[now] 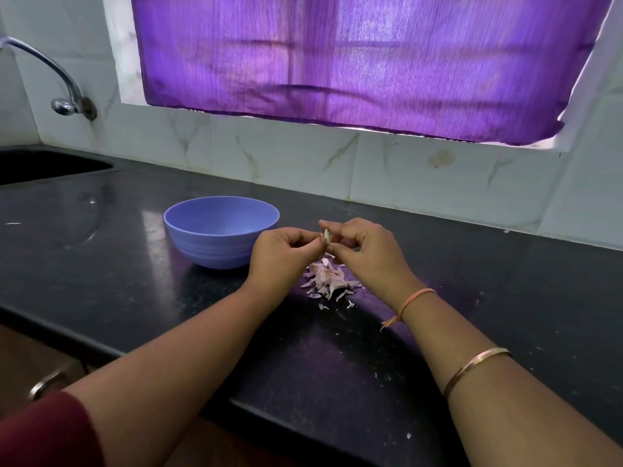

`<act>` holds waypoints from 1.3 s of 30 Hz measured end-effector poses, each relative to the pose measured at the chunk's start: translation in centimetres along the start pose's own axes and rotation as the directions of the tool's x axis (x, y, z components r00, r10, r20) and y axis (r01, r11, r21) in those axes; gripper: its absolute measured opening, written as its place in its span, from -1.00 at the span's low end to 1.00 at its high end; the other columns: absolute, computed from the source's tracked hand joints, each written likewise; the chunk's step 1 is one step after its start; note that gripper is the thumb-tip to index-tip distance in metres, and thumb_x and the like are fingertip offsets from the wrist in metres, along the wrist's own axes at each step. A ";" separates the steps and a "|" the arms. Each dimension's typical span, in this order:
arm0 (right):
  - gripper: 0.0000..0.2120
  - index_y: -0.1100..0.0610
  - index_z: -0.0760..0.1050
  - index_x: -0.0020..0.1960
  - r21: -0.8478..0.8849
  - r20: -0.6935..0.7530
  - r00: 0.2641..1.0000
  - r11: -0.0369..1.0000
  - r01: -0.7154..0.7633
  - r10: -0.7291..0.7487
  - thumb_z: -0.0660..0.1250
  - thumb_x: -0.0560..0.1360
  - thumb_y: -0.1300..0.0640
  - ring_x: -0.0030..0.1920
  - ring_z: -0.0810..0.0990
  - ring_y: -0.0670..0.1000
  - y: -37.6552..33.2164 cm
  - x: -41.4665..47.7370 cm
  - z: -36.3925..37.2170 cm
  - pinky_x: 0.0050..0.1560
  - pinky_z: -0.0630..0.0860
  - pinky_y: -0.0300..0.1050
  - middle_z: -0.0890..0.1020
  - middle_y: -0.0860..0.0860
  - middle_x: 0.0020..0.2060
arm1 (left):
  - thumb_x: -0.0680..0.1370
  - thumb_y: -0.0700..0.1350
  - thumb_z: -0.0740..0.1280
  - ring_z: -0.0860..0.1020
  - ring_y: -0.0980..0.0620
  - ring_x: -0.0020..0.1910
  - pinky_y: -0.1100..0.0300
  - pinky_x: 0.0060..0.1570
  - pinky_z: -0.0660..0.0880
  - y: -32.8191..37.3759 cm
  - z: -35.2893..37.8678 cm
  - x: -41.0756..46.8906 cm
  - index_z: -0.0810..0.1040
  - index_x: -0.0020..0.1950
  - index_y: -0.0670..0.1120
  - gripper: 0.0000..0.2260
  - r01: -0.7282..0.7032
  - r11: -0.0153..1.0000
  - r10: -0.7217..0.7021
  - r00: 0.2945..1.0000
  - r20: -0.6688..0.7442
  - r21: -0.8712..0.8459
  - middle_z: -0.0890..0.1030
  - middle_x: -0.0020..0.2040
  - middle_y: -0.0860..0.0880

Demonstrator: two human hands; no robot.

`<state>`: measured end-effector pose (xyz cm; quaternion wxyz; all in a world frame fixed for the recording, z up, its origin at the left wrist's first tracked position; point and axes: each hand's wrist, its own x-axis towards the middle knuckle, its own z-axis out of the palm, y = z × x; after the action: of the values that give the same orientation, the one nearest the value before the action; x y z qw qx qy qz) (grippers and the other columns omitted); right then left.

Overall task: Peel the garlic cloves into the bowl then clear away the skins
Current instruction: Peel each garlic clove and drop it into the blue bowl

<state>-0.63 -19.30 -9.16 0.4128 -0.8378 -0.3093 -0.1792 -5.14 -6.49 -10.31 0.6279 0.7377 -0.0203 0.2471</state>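
Both the left hand point(281, 252) and right hand point(362, 247) pinch one garlic clove point(326, 236) in their fingers, right of the blue bowl point(215, 244). Skins point(328, 279) pile on the table point(118, 257) below; peeling seems mid-way, clearing not yet begun.

Pale garlic clove point(326, 235) above pinkish skins point(328, 278) beside blue bowl point(209, 247)

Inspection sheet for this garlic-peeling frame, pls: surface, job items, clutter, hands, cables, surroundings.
Surface: black countertop, glossy, speckled.
Job's things: garlic clove held above a pile of skins; blue bowl to its left, contents hidden.
Clutter: stray skin flakes around the pile.
Hands: left hand and right hand both pinch the clove.
Cables: nothing seen.
Surroundings: sink, tap, purple curtain, tiled wall.
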 end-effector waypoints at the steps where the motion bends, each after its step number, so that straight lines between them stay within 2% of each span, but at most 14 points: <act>1: -0.65 0.12 0.54 0.22 -0.027 -0.002 1.000 1.000 0.011 -0.011 0.36 0.45 0.32 -0.13 0.59 0.05 0.1 0.0 0.0 0.03 0.51 -0.25 0.58 0.10 -0.11 | 0.47 -0.26 0.39 0.63 0.00 -0.22 0.17 -0.11 0.59 0.0 0.0 0.1 0.64 -0.22 -0.04 -0.86 0.001 1.000 -0.001 1.000 -0.001 0.008 0.68 -0.26 -0.06; 4: -0.67 0.14 0.55 0.21 -0.056 -0.002 1.000 0.998 0.018 -0.019 0.35 0.46 0.33 -0.16 0.52 -0.07 0.0 0.0 0.1 -0.07 0.42 -0.44 0.56 0.05 -0.13 | 0.48 -0.27 0.38 0.61 0.04 -0.26 0.20 -0.15 0.58 -0.1 0.0 0.0 0.64 -0.22 -0.05 -0.85 0.001 1.000 -0.001 1.000 -0.001 0.030 0.67 -0.28 -0.05; 8: -0.66 0.15 0.54 0.22 -0.066 0.003 1.000 0.998 0.014 -0.014 0.35 0.46 0.33 -0.16 0.50 -0.08 -0.2 0.0 0.2 -0.01 0.46 -0.30 0.57 0.07 -0.13 | 0.47 -0.27 0.39 0.60 0.11 -0.33 0.24 -0.19 0.58 -0.2 -0.1 0.2 0.64 -0.26 -0.02 -0.82 0.002 1.000 -0.001 1.000 -0.011 0.019 0.66 -0.36 0.02; 11: -0.65 0.15 0.53 0.23 -0.061 0.006 1.000 0.998 0.011 -0.011 0.35 0.46 0.32 -0.23 0.49 -0.11 -0.2 0.0 0.2 -0.03 0.47 -0.35 0.53 0.02 -0.18 | 0.47 -0.28 0.38 0.60 0.08 -0.32 0.19 -0.15 0.59 -0.4 -0.1 0.3 0.64 -0.26 -0.04 -0.82 0.007 1.000 -0.006 0.999 -0.033 0.010 0.66 -0.35 -0.02; 14: -0.62 0.14 0.51 0.25 0.006 0.000 0.999 0.999 -0.033 0.033 0.37 0.45 0.33 -0.13 0.61 0.08 -0.1 0.0 0.3 0.05 0.53 -0.17 0.58 0.08 -0.15 | 0.47 -0.28 0.37 0.58 0.08 -0.33 0.13 -0.12 0.59 -0.4 0.0 0.4 0.64 -0.26 -0.05 -0.82 0.002 1.000 -0.001 0.999 -0.040 0.027 0.64 -0.36 -0.04; 17: -0.57 0.13 0.47 0.30 0.118 0.003 0.997 0.990 -0.081 0.081 0.37 0.45 0.34 -0.11 0.62 0.17 -0.1 0.1 0.3 0.01 0.58 -0.13 0.63 0.14 -0.12 | 0.48 -0.25 0.38 0.58 0.04 -0.29 0.07 -0.08 0.58 -0.3 0.1 0.3 0.63 -0.26 -0.04 -0.84 0.004 0.999 -0.002 0.999 -0.051 0.037 0.66 -0.30 -0.10; 24: -0.74 0.13 0.58 0.07 0.150 -0.069 0.992 0.984 -0.092 0.104 0.42 0.41 0.31 -0.24 0.60 0.12 0.0 0.2 0.1 -0.04 0.59 0.05 0.57 0.01 -0.29 | 0.49 -0.24 0.38 0.57 -0.01 -0.26 0.05 -0.05 0.58 -0.1 0.2 0.2 0.64 -0.24 -0.07 -0.86 0.025 0.999 -0.026 0.999 -0.028 -0.036 0.66 -0.22 -0.24; 27: -0.75 0.10 0.56 0.04 0.156 -0.068 0.992 0.983 -0.094 0.106 0.42 0.40 0.31 -0.29 0.57 0.03 0.0 0.2 0.1 -0.06 0.60 0.04 0.56 -0.01 -0.32 | 0.49 -0.25 0.37 0.58 0.00 -0.24 0.15 -0.09 0.59 -0.1 0.2 0.2 0.64 -0.21 -0.09 -0.88 0.043 0.998 -0.043 0.999 -0.006 -0.041 0.67 -0.20 -0.22; 33: -0.78 0.11 0.60 -0.01 0.144 -0.075 0.993 0.987 -0.076 0.088 0.45 0.38 0.32 -0.24 0.62 0.18 0.0 0.2 0.0 -0.06 0.61 0.01 0.59 0.04 -0.30 | 0.49 -0.26 0.36 0.58 -0.01 -0.27 0.03 -0.03 0.58 -0.5 0.1 0.4 0.65 -0.22 -0.13 -0.88 0.036 0.999 -0.036 0.999 -0.013 -0.019 0.66 -0.22 -0.25; 39: -0.75 0.14 0.60 0.06 0.218 -0.027 0.990 0.968 -0.128 0.137 0.43 0.40 0.32 -0.18 0.65 0.19 0.2 0.2 0.3 -0.04 0.62 0.03 0.64 0.10 -0.24 | 0.48 -0.24 0.38 0.60 -0.03 -0.26 0.00 -0.03 0.60 -0.6 0.1 0.5 0.63 -0.22 -0.15 -0.91 0.049 0.998 -0.048 0.998 -0.033 0.033 0.66 -0.25 -0.18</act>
<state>-0.36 -19.12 -9.33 0.5185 -0.8030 -0.2614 -0.1343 -4.48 -6.37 -10.68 0.6216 0.7443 0.0118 0.2440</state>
